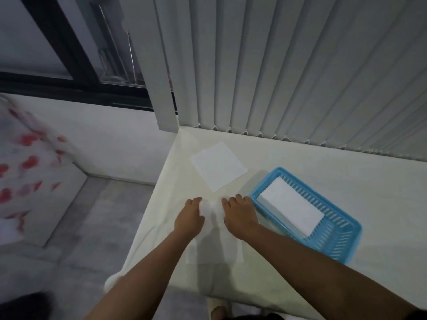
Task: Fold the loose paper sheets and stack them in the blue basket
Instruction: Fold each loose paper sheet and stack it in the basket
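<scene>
A white paper sheet (215, 241) lies on the cream table (300, 262) in front of me. My left hand (188, 218) and my right hand (239, 218) both grip its far edge, which is lifted and curled off the table. A second loose sheet (218, 166) lies flat farther back, near the table's left corner. To the right stands the blue basket (337, 245), slotted plastic, with a stack of folded white paper (292, 207) inside it. My right hand is just left of the basket's near corner.
Vertical grey blinds (300, 65) hang along the table's far edge. The table's left edge drops to a grey floor (80, 227). A dark window frame (76, 84) is at the back left. A white cloth with red print (23, 169) is at far left.
</scene>
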Demonstrator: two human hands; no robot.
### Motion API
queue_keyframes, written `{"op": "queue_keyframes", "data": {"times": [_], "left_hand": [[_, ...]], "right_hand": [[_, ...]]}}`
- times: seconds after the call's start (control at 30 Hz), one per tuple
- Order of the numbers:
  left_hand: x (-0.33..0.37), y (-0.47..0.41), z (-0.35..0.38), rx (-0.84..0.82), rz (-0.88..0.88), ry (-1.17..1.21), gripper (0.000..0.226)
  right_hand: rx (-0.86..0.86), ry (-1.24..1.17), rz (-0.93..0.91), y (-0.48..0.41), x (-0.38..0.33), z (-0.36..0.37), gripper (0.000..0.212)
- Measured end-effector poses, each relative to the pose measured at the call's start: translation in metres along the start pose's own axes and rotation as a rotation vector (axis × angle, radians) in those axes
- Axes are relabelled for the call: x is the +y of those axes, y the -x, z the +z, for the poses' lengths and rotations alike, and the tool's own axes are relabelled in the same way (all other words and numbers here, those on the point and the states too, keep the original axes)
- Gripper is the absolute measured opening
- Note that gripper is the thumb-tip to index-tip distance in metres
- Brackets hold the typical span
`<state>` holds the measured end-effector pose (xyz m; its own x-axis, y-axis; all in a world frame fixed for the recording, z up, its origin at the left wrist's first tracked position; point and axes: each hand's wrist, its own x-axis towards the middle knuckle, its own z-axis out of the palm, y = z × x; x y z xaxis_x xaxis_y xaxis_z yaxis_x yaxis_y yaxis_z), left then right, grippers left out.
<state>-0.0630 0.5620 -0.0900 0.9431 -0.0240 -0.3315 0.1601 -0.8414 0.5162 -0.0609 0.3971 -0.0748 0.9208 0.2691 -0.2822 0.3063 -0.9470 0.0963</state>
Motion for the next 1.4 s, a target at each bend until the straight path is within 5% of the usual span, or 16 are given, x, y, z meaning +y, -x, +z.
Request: {"op": "queue_keyframes", "data": {"times": [0.13,0.37,0.53,0.67,0.8,0.93,1.17,1.3,1.4], "left_hand": [[-0.004,-0.004,-0.003,-0.021,0.008,-0.062,0.032],[-0.006,-0.001,-0.020,0.195,0.138,-0.088,0.018],[-0.008,0.008,-0.027,-0.015,0.167,0.019,0.016],[-0.014,0.026,-0.015,-0.163,0.173,0.016,0.035],[-0.007,0.031,-0.006,-0.133,0.115,0.065,0.046],[0.003,0.024,-0.002,-0.057,0.042,0.004,0.038],[0.023,0.008,-0.001,-0.154,-0.021,-0.140,0.020],[0.031,-0.003,-0.013,-0.169,-0.037,-0.018,0.016],[0.035,-0.005,-0.028,-0.162,-0.141,0.357,0.006]], "right_hand": [[-0.017,-0.091,-0.025,-0.006,0.003,-0.007,0.029],[0.114,-0.351,0.020,-0.007,0.015,-0.022,0.025],[0.184,-0.253,-0.044,0.010,0.020,-0.017,0.028],[0.160,-0.197,-0.119,0.034,0.024,0.005,0.028],[0.049,-0.105,-0.126,0.047,0.027,0.016,0.034],[-0.005,-0.078,-0.123,0.057,0.028,0.023,0.045],[-0.055,-0.124,-0.078,0.073,0.029,0.024,0.051],[0.033,-0.265,0.004,0.073,0.031,0.012,0.043],[0.106,-0.538,0.157,0.073,0.027,-0.003,0.032]]}}
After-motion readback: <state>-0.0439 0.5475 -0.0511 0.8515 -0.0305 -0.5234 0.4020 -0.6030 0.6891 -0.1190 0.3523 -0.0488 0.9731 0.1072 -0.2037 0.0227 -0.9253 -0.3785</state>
